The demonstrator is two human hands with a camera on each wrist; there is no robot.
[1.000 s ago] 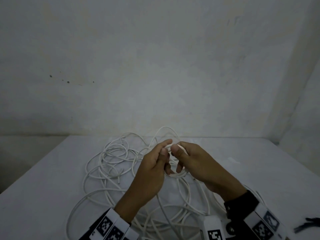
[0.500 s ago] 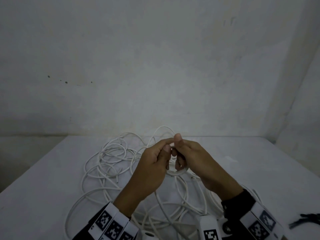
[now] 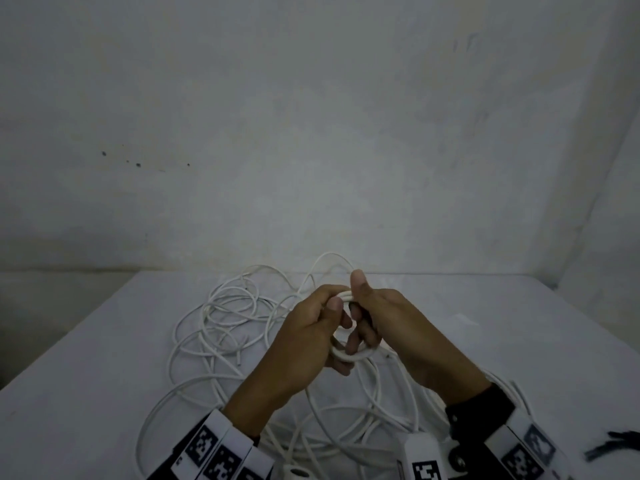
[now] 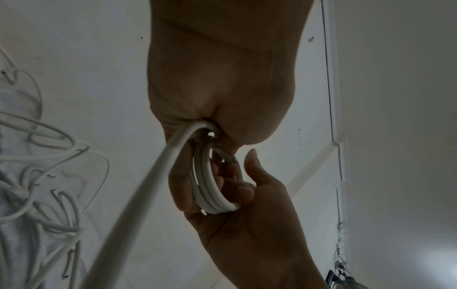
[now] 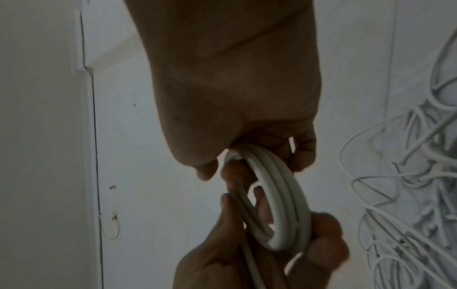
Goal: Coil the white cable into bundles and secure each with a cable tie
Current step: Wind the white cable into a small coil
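Note:
A small coil of white cable (image 3: 353, 357) is held above the table between both hands. My left hand (image 3: 337, 299) grips its left side, thumb and fingers curled round the turns. My right hand (image 3: 356, 313) has its fingers hooked through the ring and its thumb sticking up. The left wrist view shows several turns of the coil (image 4: 212, 187) lying in the right hand's fingers, and one strand (image 4: 148, 195) running off toward the camera. Seen from the right wrist, the coil (image 5: 279, 195) stands on edge between the two hands. The rest of the cable (image 3: 221, 323) lies loose and tangled on the table.
The white table (image 3: 104, 375) stands in a corner against plain walls. Loose cable loops spread from the far middle to the near edge under my wrists. A few black cable ties (image 3: 613, 448) lie at the near right.
My right thumb has left the pinch at the top of the coil and now points up. The right fingers have slid deeper through the ring. Both hands have stayed in place.

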